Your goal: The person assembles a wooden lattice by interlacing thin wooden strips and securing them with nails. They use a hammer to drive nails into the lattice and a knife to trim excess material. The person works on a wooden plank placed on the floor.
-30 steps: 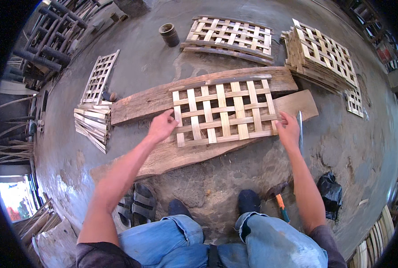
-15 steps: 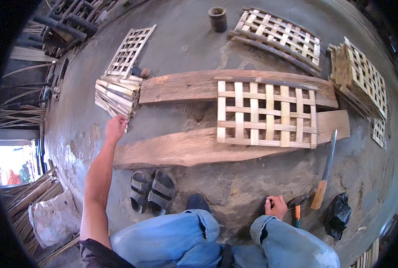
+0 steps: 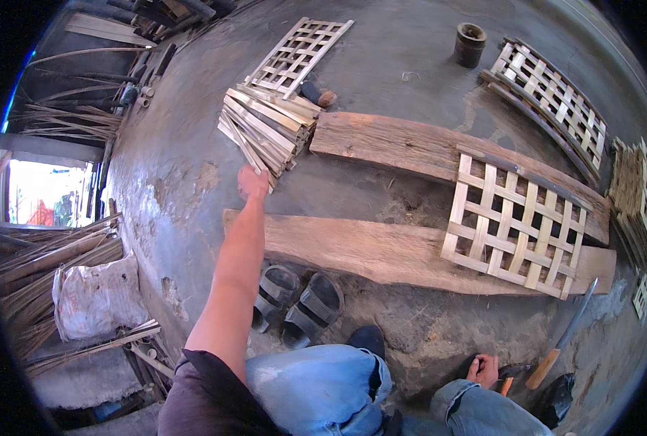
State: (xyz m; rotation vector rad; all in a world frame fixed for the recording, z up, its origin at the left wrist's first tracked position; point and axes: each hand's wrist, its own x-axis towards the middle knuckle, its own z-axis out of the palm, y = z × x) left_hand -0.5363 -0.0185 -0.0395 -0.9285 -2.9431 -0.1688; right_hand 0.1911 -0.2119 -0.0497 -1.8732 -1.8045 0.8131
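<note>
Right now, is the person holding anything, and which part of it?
The left hand grips a bamboo strip at the near end of the strip pile. The right hand rests by the knee, seemingly empty.

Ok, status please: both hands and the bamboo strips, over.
Left hand stretched out, fingers at the pile of bamboo strips. Right hand low on the ground beside the knife. Nothing between hand and pile.

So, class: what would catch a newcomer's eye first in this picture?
The pale woven bamboo lattice panel lying across two rough wooden planks at right. Then the left hand stretched out to the fanned bundle of split bamboo strips on the grey floor, upper middle.
</note>
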